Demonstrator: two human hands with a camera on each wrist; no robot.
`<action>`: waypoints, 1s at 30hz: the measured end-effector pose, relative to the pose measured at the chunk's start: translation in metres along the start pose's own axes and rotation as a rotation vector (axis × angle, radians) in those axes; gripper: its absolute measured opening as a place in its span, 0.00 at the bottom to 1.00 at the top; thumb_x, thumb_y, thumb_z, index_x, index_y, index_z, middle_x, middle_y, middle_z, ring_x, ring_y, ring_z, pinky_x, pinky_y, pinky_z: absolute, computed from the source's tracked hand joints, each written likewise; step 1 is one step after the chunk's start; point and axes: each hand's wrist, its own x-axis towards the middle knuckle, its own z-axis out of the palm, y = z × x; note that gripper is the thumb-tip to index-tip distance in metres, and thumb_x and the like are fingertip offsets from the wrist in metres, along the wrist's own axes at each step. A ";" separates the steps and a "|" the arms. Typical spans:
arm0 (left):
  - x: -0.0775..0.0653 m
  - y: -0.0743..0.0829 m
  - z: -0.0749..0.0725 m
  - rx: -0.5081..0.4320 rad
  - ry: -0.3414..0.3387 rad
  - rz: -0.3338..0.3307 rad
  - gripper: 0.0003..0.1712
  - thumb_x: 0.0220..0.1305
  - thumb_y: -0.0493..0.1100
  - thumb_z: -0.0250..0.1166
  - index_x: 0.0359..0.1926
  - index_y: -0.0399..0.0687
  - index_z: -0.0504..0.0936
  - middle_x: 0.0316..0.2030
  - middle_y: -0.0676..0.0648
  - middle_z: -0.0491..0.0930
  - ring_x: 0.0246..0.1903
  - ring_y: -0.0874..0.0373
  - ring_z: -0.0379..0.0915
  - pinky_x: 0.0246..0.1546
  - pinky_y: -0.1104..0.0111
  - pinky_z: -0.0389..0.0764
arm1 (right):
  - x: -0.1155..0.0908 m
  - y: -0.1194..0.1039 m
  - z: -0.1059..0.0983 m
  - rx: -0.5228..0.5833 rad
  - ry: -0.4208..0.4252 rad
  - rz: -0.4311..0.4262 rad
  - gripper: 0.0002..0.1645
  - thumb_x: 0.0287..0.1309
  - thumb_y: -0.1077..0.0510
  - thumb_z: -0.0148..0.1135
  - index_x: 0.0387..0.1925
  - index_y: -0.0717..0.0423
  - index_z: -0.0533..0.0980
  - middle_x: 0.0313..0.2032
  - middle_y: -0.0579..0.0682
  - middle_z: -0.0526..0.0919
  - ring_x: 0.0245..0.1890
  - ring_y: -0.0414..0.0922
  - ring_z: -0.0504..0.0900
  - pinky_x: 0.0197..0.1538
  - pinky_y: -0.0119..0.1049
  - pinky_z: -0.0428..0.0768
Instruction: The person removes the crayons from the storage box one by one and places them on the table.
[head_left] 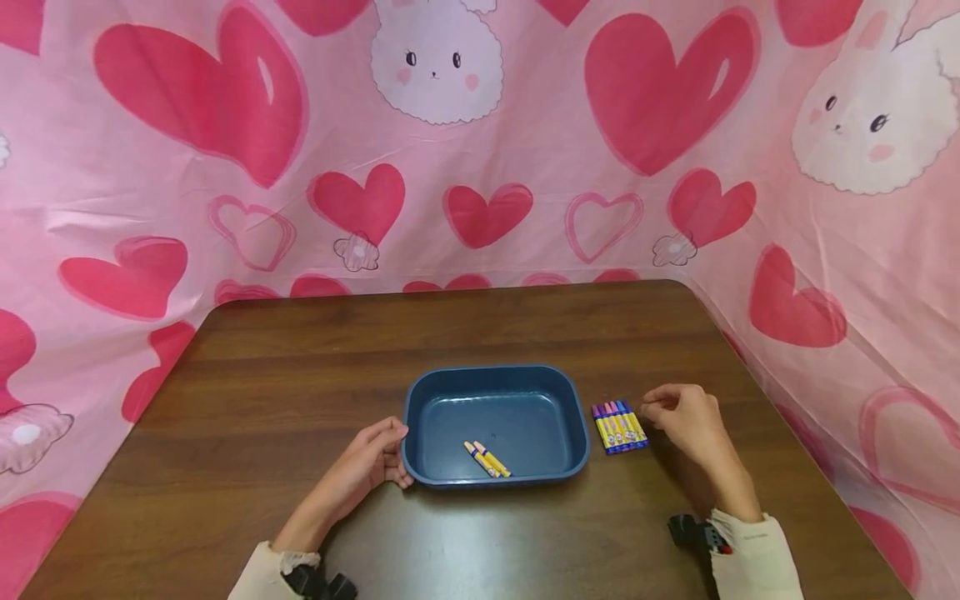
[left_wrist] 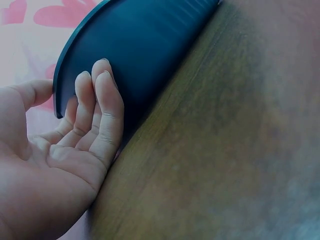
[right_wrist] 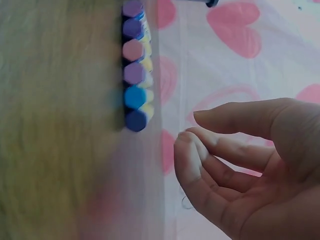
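Note:
A dark blue tray (head_left: 495, 417) sits on the table, with two yellow-wrapped crayons (head_left: 487, 459) lying near its front wall. My left hand (head_left: 377, 457) holds the tray's left end. In the left wrist view, the thumb (left_wrist: 37, 93) meets the rim and the bent fingers lie along the outer wall. Right of the tray, several crayons (head_left: 619, 427) in yellow wrappers lie side by side. Their coloured hexagonal ends (right_wrist: 134, 73) show in the right wrist view. Just right of this row is my right hand (head_left: 686, 419), its fingers loosely bent around nothing and apart from the crayons.
The brown wooden table (head_left: 315, 367) extends around the tray. A pink cloth (head_left: 420, 150) with hearts and rabbits hangs behind it and along its sides. A dark wrist device (head_left: 697, 533) sits at the right cuff, another (head_left: 318, 581) at the left cuff.

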 end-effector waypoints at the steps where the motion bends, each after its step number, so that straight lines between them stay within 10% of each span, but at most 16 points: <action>1: 0.000 0.000 0.000 0.001 -0.006 0.004 0.16 0.78 0.50 0.49 0.40 0.41 0.70 0.26 0.46 0.77 0.27 0.54 0.78 0.33 0.63 0.83 | -0.001 -0.002 0.000 -0.008 0.018 -0.013 0.08 0.57 0.62 0.68 0.37 0.63 0.84 0.29 0.54 0.87 0.26 0.43 0.83 0.29 0.34 0.79; 15: 0.000 0.002 0.002 0.000 0.001 -0.018 0.17 0.78 0.51 0.50 0.41 0.41 0.70 0.26 0.46 0.78 0.27 0.55 0.79 0.33 0.64 0.84 | -0.002 -0.053 0.009 -0.014 0.109 -0.175 0.06 0.54 0.65 0.69 0.35 0.62 0.84 0.27 0.49 0.86 0.28 0.44 0.83 0.34 0.37 0.80; 30: 0.000 0.001 0.002 -0.001 0.007 -0.011 0.16 0.78 0.50 0.50 0.39 0.41 0.71 0.25 0.46 0.78 0.27 0.54 0.78 0.33 0.63 0.83 | -0.013 -0.119 0.029 -0.026 -0.019 -0.363 0.08 0.50 0.66 0.73 0.34 0.61 0.84 0.29 0.47 0.84 0.26 0.38 0.79 0.31 0.30 0.81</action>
